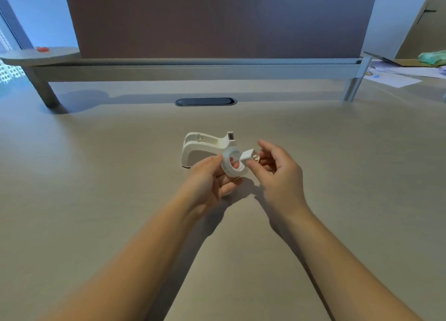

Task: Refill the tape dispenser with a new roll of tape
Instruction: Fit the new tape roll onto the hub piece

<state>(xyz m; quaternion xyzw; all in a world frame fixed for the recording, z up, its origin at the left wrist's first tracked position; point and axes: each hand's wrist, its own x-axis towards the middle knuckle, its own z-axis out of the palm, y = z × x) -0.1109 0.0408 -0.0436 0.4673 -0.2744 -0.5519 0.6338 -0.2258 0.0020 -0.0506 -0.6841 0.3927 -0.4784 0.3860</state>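
Note:
A white tape dispenser stands on the desk in the middle, its roll cradle empty and its cutter at the right end. Just in front of it my left hand holds a white roll of tape upright by its rim. My right hand pinches a small white plastic spindle right at the roll's centre hole. Both hands hover a little above the desk.
A raised shelf on metal legs spans the back of the desk, with a dark panel above it. A dark oval cable slot lies behind the dispenser. Papers sit far right. A red object rests far left.

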